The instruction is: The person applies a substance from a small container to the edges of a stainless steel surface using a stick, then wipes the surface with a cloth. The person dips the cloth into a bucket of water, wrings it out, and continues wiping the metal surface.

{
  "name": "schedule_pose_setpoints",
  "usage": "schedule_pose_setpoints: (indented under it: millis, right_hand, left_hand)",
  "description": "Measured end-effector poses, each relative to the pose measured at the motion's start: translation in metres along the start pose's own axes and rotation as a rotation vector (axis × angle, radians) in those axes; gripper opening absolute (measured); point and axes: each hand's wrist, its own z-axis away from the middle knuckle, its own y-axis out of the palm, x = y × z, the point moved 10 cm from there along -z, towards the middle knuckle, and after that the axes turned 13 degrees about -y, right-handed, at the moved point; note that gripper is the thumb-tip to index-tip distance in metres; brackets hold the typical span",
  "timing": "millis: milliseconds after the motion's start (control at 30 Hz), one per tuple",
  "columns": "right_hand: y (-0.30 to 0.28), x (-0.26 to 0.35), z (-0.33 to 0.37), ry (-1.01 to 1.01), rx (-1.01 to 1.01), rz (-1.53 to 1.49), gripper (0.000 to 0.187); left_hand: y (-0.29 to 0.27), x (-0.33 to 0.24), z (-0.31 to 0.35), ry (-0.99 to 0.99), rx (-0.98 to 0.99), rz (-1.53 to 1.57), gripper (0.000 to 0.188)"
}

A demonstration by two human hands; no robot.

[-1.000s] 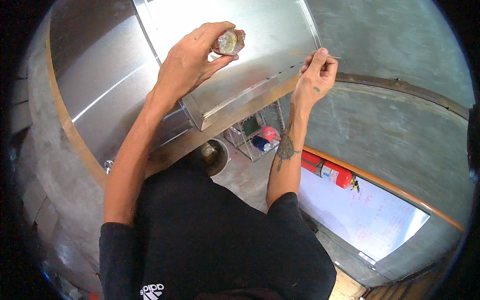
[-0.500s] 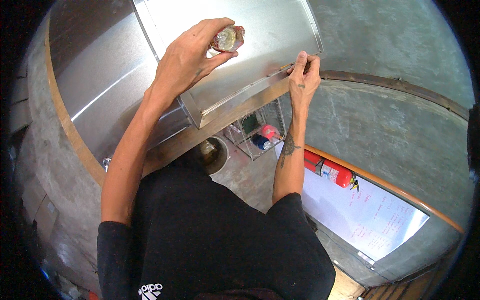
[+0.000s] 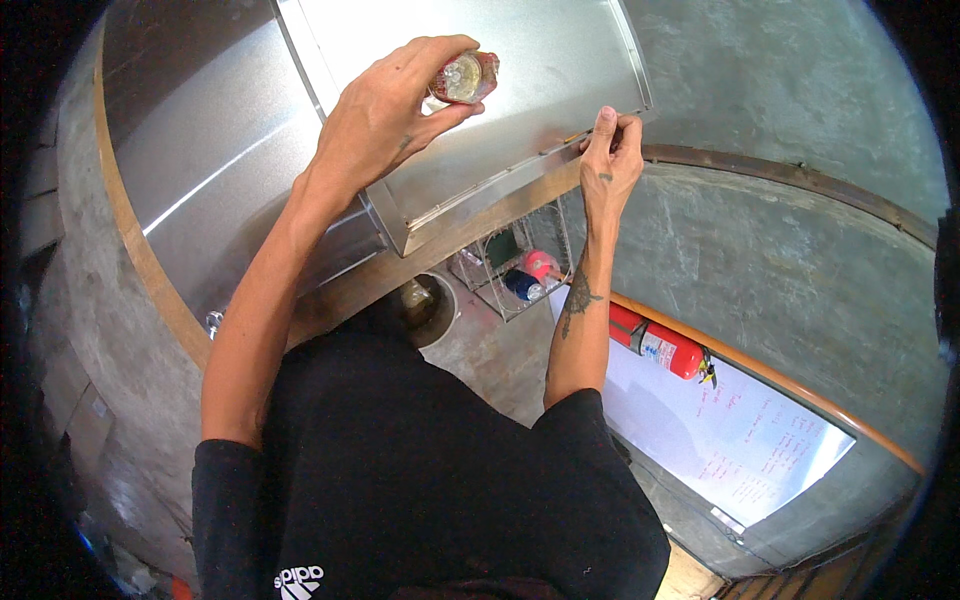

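My left hand [image 3: 380,118] is closed around a small cut-down can [image 3: 463,78] with a red outside, a ragged rim and something pale and shiny inside. It holds the can over a bare metal panel [image 3: 400,30] with raised edge strips. At the panel's near right edge, my right hand [image 3: 612,158] pinches a thin stick [image 3: 573,138], yellowish where it shows beside the fingers. Its tip lies close to the edge strip; I cannot tell whether it touches. The fingers hide most of the stick, so its kind is unclear.
A wooden beam [image 3: 470,222] runs along the panel's near edge. Below stand a round bucket [image 3: 448,325] and a wire basket [image 3: 497,292] with pink and dark blue things. At right, a red fire extinguisher [image 3: 675,352] lies by a whiteboard [image 3: 740,430]. Grey wall [image 3: 760,230] bounds the right.
The can and both hands sit very slightly farther right in the picture, along with the panel. The stick's visible part has shifted a little along the edge strip. Both grips are unchanged.
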Motion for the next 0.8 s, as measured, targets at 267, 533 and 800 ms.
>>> schedule_pose_setpoints:
  millis: [267,533,800]
  right_hand:
    - [0.0005,-0.0041,-0.0003,-0.009,0.022,0.038,0.04]
    - [0.0,-0.0032,-0.0005,-0.002,0.011,0.012,0.042]
    - [0.0008,-0.004,-0.0016,-0.012,0.026,0.01,0.042]
  left_hand:
    - [0.0017,-0.0008,-0.0006,0.024,-0.022,0.006,0.059]
    - [0.0032,0.0005,-0.0011,0.02,-0.024,0.002,0.059]
    - [0.0031,-0.0014,-0.0019,0.034,-0.032,0.015,0.058]
